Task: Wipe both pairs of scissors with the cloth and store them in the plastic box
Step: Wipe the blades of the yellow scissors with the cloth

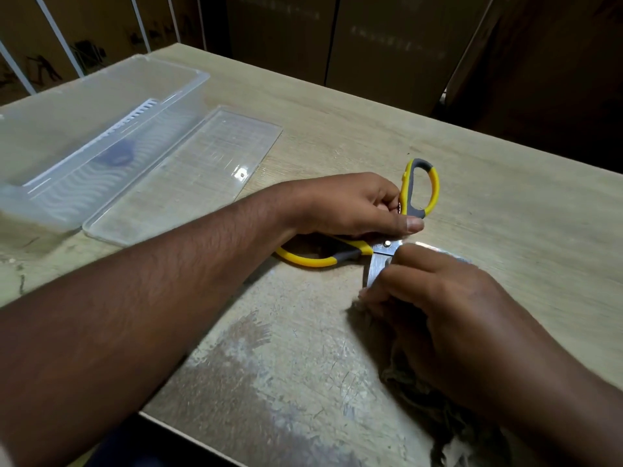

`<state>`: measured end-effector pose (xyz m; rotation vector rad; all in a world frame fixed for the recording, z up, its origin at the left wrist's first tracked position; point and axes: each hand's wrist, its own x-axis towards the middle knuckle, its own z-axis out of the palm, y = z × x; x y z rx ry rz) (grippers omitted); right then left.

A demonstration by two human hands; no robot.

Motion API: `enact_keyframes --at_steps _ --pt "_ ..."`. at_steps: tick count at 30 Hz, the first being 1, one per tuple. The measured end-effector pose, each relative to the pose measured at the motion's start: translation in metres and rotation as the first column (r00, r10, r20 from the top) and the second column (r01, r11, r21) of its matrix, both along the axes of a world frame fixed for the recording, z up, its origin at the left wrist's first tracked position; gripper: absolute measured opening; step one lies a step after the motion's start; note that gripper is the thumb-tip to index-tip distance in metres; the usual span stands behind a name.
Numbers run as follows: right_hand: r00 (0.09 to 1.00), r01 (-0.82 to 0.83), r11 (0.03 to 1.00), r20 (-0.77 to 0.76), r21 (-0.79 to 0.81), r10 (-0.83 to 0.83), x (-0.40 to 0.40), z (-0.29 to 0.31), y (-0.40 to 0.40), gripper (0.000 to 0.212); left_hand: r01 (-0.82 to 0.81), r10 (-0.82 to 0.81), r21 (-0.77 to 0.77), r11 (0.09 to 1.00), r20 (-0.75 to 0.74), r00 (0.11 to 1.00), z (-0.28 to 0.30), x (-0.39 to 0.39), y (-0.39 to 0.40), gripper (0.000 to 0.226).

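Table (337, 129): plastic box (101, 106) at far left, something lying inside it that cannot be made out; lid (182, 176) flat just right of box, alongside it. Scissors (387, 230) right of lid, under both hands. Cloth (421, 392) at near right, under right hand (435, 298); left hand (350, 205) behind it.

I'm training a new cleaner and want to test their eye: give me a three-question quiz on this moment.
1. True or false: the clear plastic box has its lid on.
2. Which hand holds the yellow-and-grey-handled scissors by the handles?
3. The flat clear lid lies: A) inside the box B) on the wooden table beside the box C) under the scissors.

Key: 1 false. 2 the left hand; the right hand works the cloth at the blades. 3 B.
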<state>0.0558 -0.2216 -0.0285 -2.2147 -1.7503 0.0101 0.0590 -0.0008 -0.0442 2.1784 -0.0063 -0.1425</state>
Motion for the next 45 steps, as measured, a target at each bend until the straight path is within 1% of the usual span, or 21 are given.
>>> enact_keyframes --at_steps 2,4,6,8,9,11,13,14,16,18,22,24,26,28,30,33,35,36,39,42,45 --pt "1.0 0.01 1.0 0.015 -0.004 -0.01 0.0 0.001 0.002 0.012 0.004 -0.004 -0.017 1.0 0.008 1.0 0.0 0.0 -0.001 0.042" --pt "0.999 -0.031 0.999 0.018 -0.039 0.031 -0.002 0.002 0.002 0.012 0.001 -0.001 -0.012 1.0 0.007 1.0 0.0 0.0 -0.002 0.041" --pt "0.996 -0.085 0.993 -0.05 -0.084 0.081 -0.001 0.003 -0.001 0.013 -0.002 0.002 -0.01 1.0 0.005 1.0 0.0 -0.001 -0.002 0.038" --pt "0.983 -0.145 0.986 -0.123 -0.084 0.135 0.004 0.007 -0.005 0.013 -0.009 0.009 -0.015 1.0 0.0 1.0 0.0 -0.001 -0.002 0.038" --pt "0.977 -0.153 0.987 -0.157 -0.059 0.142 0.009 0.009 -0.007 0.015 -0.012 0.012 -0.016 1.0 -0.004 1.0 0.0 -0.001 -0.002 0.038" --pt "0.979 -0.077 0.995 -0.184 0.058 0.086 0.017 0.012 -0.01 0.018 -0.012 0.012 -0.011 1.0 -0.006 1.0 0.0 0.0 -0.002 0.035" --pt "0.988 0.038 0.984 -0.157 0.175 -0.01 0.02 0.01 -0.008 0.013 -0.009 0.009 -0.007 1.0 0.002 1.0 0.0 0.002 -0.002 0.031" --pt "0.989 0.072 0.979 -0.139 0.192 -0.046 0.02 0.007 -0.006 0.01 -0.011 0.011 -0.006 1.0 0.004 1.0 0.0 0.002 -0.002 0.031" --pt "0.993 0.078 0.984 -0.101 0.159 -0.063 0.016 0.0 -0.002 0.01 -0.015 0.014 0.011 1.0 0.006 1.0 0.0 0.002 -0.001 0.033" --pt "0.996 0.011 0.997 -0.085 0.072 -0.005 0.012 -0.002 -0.001 0.013 -0.013 0.012 0.029 0.999 0.006 1.0 0.0 0.002 -0.001 0.038" --pt "0.991 -0.109 0.992 -0.087 -0.07 0.103 0.003 0.007 -0.003 0.015 -0.014 0.014 0.014 1.0 -0.005 1.0 0.0 0.001 -0.001 0.037" --pt "0.984 -0.134 0.985 -0.131 -0.11 0.119 -0.001 0.009 -0.005 0.012 -0.021 0.021 -0.006 1.0 -0.002 1.0 0.002 0.0 -0.001 0.034" --pt "0.974 -0.146 0.983 -0.192 -0.114 0.122 0.001 0.01 -0.007 0.012 -0.032 0.032 -0.029 0.999 0.002 0.999 0.004 -0.001 0.001 0.03" --pt "0.97 -0.15 0.982 -0.209 -0.119 0.123 0.005 0.011 -0.009 0.009 -0.028 0.027 -0.034 0.999 -0.005 1.0 0.004 -0.002 0.001 0.029" --pt "0.968 -0.133 0.989 -0.224 -0.068 0.115 0.012 0.013 -0.012 0.01 -0.023 0.023 -0.022 0.999 -0.009 1.0 0.004 -0.002 0.0 0.03" --pt "0.968 0.022 0.99 -0.25 0.14 0.014 0.024 0.015 -0.016 0.014 -0.035 0.035 -0.025 0.999 0.0 0.999 0.003 -0.001 0.0 0.035" --pt "0.974 0.1 0.97 -0.221 0.223 -0.049 0.025 0.013 -0.013 0.01 -0.039 0.039 -0.013 0.999 0.006 0.999 0.003 -0.001 0.0 0.035" --pt "0.981 0.111 0.967 -0.181 0.231 -0.069 0.022 0.009 -0.01 0.012 -0.044 0.044 -0.007 0.999 0.009 0.999 0.002 -0.001 0.0 0.036" --pt "0.992 0.081 0.982 -0.111 0.172 -0.063 0.014 -0.003 -0.002 0.014 -0.051 0.051 0.01 0.999 0.005 0.999 0.002 0.0 -0.001 0.041" --pt "0.995 -0.002 0.998 -0.101 0.069 0.009 0.01 -0.006 -0.002 0.009 -0.054 0.054 0.035 0.998 -0.003 0.999 0.002 0.001 -0.001 0.042" --pt "0.989 -0.101 0.993 -0.113 -0.061 0.094 0.009 0.002 -0.005 0.01 -0.057 0.057 0.016 0.998 0.004 0.998 0.002 0.001 -0.001 0.039"
